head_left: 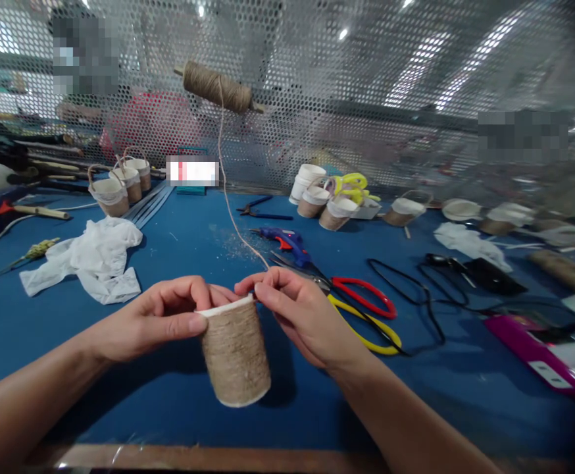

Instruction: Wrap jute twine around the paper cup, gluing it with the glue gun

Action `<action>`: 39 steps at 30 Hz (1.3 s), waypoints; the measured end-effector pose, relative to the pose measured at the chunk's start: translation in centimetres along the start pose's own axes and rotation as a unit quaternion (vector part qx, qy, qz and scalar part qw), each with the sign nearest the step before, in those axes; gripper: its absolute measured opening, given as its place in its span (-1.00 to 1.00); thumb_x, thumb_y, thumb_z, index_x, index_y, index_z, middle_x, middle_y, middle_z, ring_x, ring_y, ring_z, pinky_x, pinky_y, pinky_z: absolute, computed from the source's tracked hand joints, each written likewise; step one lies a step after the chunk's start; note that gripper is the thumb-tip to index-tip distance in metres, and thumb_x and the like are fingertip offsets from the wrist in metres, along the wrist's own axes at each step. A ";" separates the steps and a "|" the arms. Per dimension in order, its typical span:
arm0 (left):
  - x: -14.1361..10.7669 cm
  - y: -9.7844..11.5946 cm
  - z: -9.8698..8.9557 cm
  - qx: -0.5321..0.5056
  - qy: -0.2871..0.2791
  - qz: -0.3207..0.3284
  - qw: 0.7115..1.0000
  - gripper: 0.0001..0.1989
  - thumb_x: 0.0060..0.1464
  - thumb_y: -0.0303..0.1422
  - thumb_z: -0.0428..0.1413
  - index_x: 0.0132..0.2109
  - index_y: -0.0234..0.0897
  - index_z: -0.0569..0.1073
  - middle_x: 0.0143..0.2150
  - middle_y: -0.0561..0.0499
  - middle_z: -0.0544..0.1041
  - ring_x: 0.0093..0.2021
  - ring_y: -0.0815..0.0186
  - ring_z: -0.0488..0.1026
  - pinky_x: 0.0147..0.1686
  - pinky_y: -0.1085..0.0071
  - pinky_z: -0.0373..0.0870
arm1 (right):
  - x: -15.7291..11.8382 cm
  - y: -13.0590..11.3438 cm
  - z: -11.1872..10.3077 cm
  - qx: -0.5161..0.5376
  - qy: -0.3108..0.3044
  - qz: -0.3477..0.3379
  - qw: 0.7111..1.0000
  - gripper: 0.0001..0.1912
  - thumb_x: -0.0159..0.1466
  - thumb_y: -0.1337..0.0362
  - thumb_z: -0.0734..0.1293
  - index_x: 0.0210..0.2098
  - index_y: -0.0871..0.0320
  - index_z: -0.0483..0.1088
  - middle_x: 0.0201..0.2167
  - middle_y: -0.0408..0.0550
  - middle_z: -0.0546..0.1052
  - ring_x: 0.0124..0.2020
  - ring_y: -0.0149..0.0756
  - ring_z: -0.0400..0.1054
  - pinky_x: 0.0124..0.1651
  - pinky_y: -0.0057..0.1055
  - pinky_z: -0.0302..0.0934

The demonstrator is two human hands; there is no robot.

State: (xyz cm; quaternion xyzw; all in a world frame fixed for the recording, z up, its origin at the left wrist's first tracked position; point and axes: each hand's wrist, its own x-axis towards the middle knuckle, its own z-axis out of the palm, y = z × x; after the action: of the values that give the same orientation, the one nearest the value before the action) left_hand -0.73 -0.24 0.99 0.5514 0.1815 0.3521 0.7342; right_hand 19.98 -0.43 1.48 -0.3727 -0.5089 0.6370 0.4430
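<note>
A white cup wrapped in brown twine (237,352) hangs slightly tilted above the blue table. My left hand (169,316) grips its rim at the left, the thumb outside and the fingers over the top. At the rim's right end, my right hand (295,306) pinches the twine (225,178) between thumb and fingers. That strand runs up to a twine spool (217,86) hung on the mesh screen. The inside of the cup is mostly hidden by my fingers.
Behind my right hand lie a blue glue gun (285,242) and scissors with red and yellow handles (366,297). White cloth (90,257) is at the left, small wrapped baskets (111,197) behind it. A black cable (428,296) and magenta power strip (529,352) lie at right.
</note>
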 end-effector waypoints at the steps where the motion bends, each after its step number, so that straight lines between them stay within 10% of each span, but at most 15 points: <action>1: 0.0 0.0 0.0 -0.003 0.000 0.002 1.000 -0.90 0.05 -0.38 0.11 -0.39 -0.31 0.40 -0.17 -0.08 0.47 -0.01 0.16 0.32 -0.05 0.24 0.21 | 0.0 0.0 0.0 0.014 -0.005 0.004 1.000 -0.81 0.14 0.24 0.37 -0.52 0.15 0.30 -0.34 -0.15 0.50 -0.27 -0.44 0.32 -0.12 -0.40 0.13; 28: 0.7 -0.7 -0.8 0.013 0.080 -0.017 0.997 -0.88 -0.02 -0.33 0.17 -0.33 -0.28 0.44 -0.18 -0.05 0.49 -0.10 0.22 0.37 -0.03 0.25 0.18 | 0.0 -0.9 -0.7 0.049 -0.025 0.010 0.998 -0.80 0.03 0.36 0.43 -0.55 0.15 0.28 -0.45 -0.21 0.48 -0.40 -0.46 0.31 -0.28 -0.45 0.12; 39: 1.0 -0.8 0.6 0.353 0.080 0.031 0.932 -0.81 -0.04 -0.34 0.16 -0.26 -0.33 0.38 -0.11 -0.13 0.40 0.06 0.13 0.27 0.07 0.22 0.12 | -0.4 -1.1 -0.1 -0.236 -0.030 -0.043 0.970 -0.85 0.10 0.30 0.34 -0.51 0.15 0.26 -0.42 -0.14 0.43 -0.37 -0.40 0.30 -0.27 -0.41 0.21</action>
State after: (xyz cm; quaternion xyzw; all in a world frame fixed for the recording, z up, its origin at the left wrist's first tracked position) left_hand 0.56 -0.04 0.59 0.7501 0.3353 0.3307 0.4643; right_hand 20.40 -0.64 2.52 -0.4253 -0.6736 0.4899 0.3540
